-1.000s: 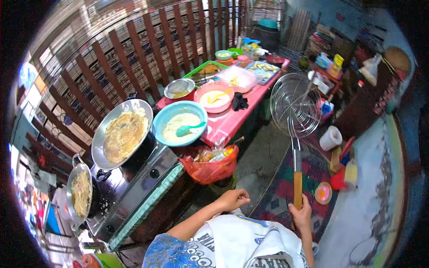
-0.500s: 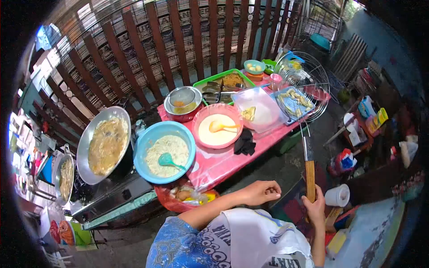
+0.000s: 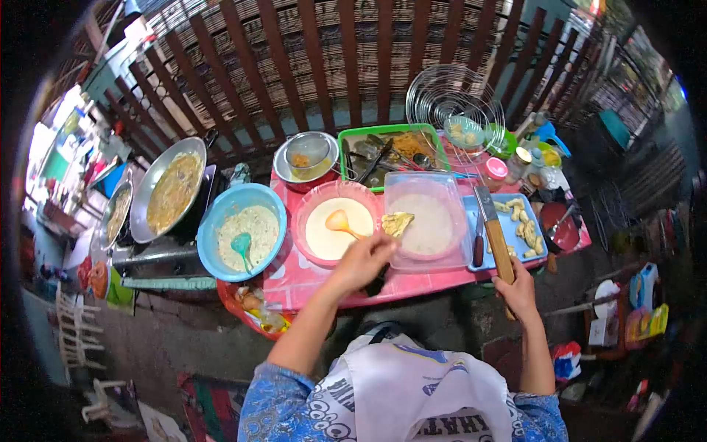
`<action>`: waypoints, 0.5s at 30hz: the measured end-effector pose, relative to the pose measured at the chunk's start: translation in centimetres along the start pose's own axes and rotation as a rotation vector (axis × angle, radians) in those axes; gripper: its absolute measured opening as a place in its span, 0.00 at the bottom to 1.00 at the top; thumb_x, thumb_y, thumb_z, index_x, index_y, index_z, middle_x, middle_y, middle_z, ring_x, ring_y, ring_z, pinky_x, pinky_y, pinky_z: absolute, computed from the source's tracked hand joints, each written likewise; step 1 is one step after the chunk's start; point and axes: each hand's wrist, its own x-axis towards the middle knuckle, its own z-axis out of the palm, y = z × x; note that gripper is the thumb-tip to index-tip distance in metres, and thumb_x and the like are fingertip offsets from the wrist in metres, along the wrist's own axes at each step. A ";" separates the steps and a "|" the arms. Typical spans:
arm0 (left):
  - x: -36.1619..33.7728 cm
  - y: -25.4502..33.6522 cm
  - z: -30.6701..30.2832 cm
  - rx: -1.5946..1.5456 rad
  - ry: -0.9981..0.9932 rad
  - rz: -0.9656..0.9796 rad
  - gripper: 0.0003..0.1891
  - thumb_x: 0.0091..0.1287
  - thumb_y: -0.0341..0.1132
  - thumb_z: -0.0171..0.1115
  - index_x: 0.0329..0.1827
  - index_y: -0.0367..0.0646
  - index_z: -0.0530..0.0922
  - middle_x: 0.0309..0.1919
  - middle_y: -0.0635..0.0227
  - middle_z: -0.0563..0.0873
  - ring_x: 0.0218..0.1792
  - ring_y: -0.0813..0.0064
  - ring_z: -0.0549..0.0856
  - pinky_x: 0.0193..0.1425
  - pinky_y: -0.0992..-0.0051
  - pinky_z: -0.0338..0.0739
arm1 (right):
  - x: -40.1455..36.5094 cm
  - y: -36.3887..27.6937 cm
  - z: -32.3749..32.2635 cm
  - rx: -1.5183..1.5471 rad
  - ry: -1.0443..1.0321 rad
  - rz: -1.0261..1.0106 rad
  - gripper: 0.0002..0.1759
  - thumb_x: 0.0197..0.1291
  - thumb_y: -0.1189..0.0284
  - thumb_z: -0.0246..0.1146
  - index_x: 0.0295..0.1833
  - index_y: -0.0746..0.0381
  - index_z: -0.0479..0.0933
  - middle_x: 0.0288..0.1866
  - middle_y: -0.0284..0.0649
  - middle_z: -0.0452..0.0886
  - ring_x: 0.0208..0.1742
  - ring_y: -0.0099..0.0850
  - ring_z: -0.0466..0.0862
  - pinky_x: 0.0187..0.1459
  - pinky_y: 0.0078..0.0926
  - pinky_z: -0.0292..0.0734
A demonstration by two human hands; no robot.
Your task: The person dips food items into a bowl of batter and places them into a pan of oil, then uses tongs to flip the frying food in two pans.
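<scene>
My right hand (image 3: 517, 289) is closed around the wooden handle of a large wire skimmer (image 3: 500, 247), its round wire basket raised over the far side of the table. My left hand (image 3: 363, 261) holds nothing, its fingers loosely bent above a black cloth (image 3: 378, 283) at the table's near edge. Just beyond it stands a pink bowl (image 3: 300, 243) of cream batter with an orange ladle (image 3: 339, 220). Right of that is a clear plastic container (image 3: 462, 188) with a yellowish piece (image 3: 398, 223) at its left side. A blue tray (image 3: 482, 264) carries pale pieces and a knife (image 3: 479, 243).
A blue basin (image 3: 210, 259) with pale mixture and a green ladle (image 3: 241, 243) stands left. Beyond it, a wok (image 3: 140, 214) of frying food sits on the stove. At the back are a green tray (image 3: 345, 134) of utensils and a strainer (image 3: 307, 151) over a pot. A slatted fence borders the table.
My view has turned right and come closer to the table. My left hand has moved forward from my body to the table edge. The skimmer, still in my right hand, has swung over the table.
</scene>
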 end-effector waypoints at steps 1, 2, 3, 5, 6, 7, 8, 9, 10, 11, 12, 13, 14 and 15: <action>2.2 0.2 -0.5 0.096 0.060 0.035 0.15 0.66 0.42 0.55 0.45 0.38 0.78 0.35 0.67 0.83 0.39 0.78 0.79 0.47 0.77 0.73 | 1.7 0.1 0.0 0.031 -0.028 -0.013 0.32 0.44 0.71 0.68 0.57 0.67 0.68 0.36 0.47 0.81 0.29 0.33 0.82 0.34 0.29 0.75; 4.5 0.5 -1.0 0.156 0.108 0.034 0.16 0.65 0.42 0.56 0.45 0.38 0.79 0.36 0.64 0.84 0.39 0.76 0.81 0.46 0.76 0.74 | 3.0 -0.6 -0.2 0.055 -0.089 -0.032 0.31 0.44 0.72 0.68 0.57 0.68 0.68 0.33 0.44 0.80 0.25 0.28 0.80 0.30 0.27 0.75; 6.9 0.8 -1.4 0.218 0.152 0.035 0.16 0.65 0.42 0.56 0.45 0.37 0.79 0.37 0.60 0.84 0.39 0.73 0.82 0.46 0.75 0.75 | 4.6 -0.1 -0.1 0.056 -0.105 -0.044 0.31 0.44 0.72 0.68 0.57 0.68 0.68 0.33 0.44 0.80 0.25 0.28 0.80 0.30 0.27 0.75; 13.1 -2.0 -2.4 0.409 0.216 0.128 0.17 0.63 0.43 0.56 0.42 0.36 0.80 0.35 0.54 0.84 0.37 0.63 0.84 0.41 0.69 0.77 | 7.3 1.2 0.6 0.091 -0.142 -0.063 0.31 0.44 0.72 0.68 0.56 0.67 0.68 0.31 0.44 0.80 0.25 0.28 0.79 0.29 0.26 0.74; 15.3 -2.3 -2.6 0.416 0.213 0.123 0.17 0.63 0.43 0.56 0.42 0.36 0.80 0.35 0.54 0.84 0.37 0.63 0.84 0.41 0.69 0.77 | 8.0 0.7 0.8 0.090 -0.132 -0.101 0.30 0.44 0.72 0.67 0.56 0.67 0.69 0.28 0.43 0.79 0.24 0.26 0.79 0.27 0.26 0.74; 17.5 -2.4 -2.8 0.437 0.216 -0.040 0.17 0.63 0.42 0.55 0.41 0.35 0.80 0.37 0.51 0.83 0.39 0.60 0.84 0.44 0.67 0.77 | 8.8 0.7 0.8 0.089 -0.132 -0.103 0.30 0.44 0.72 0.67 0.56 0.67 0.69 0.28 0.43 0.79 0.24 0.26 0.79 0.27 0.26 0.74; 20.0 -2.3 -3.1 0.448 0.227 -0.200 0.17 0.62 0.42 0.55 0.40 0.34 0.80 0.40 0.48 0.82 0.42 0.57 0.83 0.46 0.65 0.77 | 9.6 0.7 0.7 0.100 -0.159 -0.076 0.30 0.44 0.72 0.67 0.56 0.66 0.69 0.28 0.42 0.79 0.23 0.26 0.79 0.27 0.25 0.73; 22.6 -3.5 -3.1 0.435 0.241 -0.205 0.17 0.62 0.42 0.55 0.40 0.34 0.80 0.40 0.48 0.82 0.42 0.57 0.83 0.46 0.65 0.77 | 10.3 0.8 0.6 0.106 -0.196 -0.046 0.30 0.45 0.72 0.67 0.56 0.66 0.69 0.28 0.42 0.79 0.23 0.25 0.78 0.26 0.25 0.73; 25.1 -5.5 -3.2 0.597 0.230 -0.275 0.17 0.61 0.41 0.55 0.40 0.33 0.80 0.40 0.47 0.82 0.43 0.56 0.83 0.47 0.65 0.77 | 10.9 0.9 0.5 0.114 -0.200 -0.034 0.29 0.45 0.73 0.67 0.55 0.65 0.68 0.28 0.41 0.79 0.22 0.25 0.78 0.26 0.25 0.73; 27.0 -7.2 -3.4 0.760 0.220 -0.349 0.17 0.61 0.40 0.55 0.39 0.33 0.81 0.41 0.46 0.82 0.45 0.55 0.82 0.49 0.64 0.77 | 11.4 0.9 0.3 0.104 -0.222 -0.050 0.29 0.45 0.73 0.67 0.55 0.65 0.68 0.28 0.41 0.79 0.22 0.25 0.78 0.26 0.25 0.73; 28.3 -8.1 -3.6 0.765 0.219 -0.384 0.15 0.60 0.38 0.56 0.40 0.33 0.81 0.42 0.46 0.81 0.47 0.54 0.81 0.51 0.64 0.76 | 11.8 0.7 0.0 0.107 -0.210 -0.045 0.29 0.45 0.74 0.67 0.56 0.65 0.68 0.28 0.41 0.79 0.22 0.25 0.78 0.26 0.25 0.74; 29.4 -8.8 -3.7 0.803 0.214 -0.433 0.14 0.59 0.36 0.55 0.39 0.34 0.81 0.42 0.47 0.82 0.48 0.55 0.81 0.51 0.65 0.76 | 12.4 0.9 -0.1 0.111 -0.196 -0.033 0.29 0.45 0.76 0.67 0.56 0.65 0.68 0.28 0.41 0.79 0.22 0.25 0.78 0.25 0.25 0.74; 30.2 -9.9 -3.8 0.787 0.269 -0.491 0.13 0.58 0.34 0.55 0.39 0.34 0.81 0.43 0.49 0.82 0.48 0.55 0.81 0.52 0.65 0.76 | 12.7 1.5 0.0 0.109 -0.210 -0.037 0.29 0.45 0.76 0.67 0.56 0.65 0.68 0.28 0.41 0.79 0.22 0.25 0.78 0.25 0.25 0.74; 30.7 -10.3 -3.6 0.770 0.316 -0.546 0.12 0.58 0.33 0.55 0.39 0.35 0.81 0.44 0.50 0.82 0.48 0.56 0.81 0.52 0.65 0.76 | 13.0 2.1 -0.1 0.138 -0.195 -0.033 0.29 0.45 0.76 0.66 0.56 0.65 0.68 0.28 0.41 0.79 0.22 0.25 0.78 0.26 0.25 0.74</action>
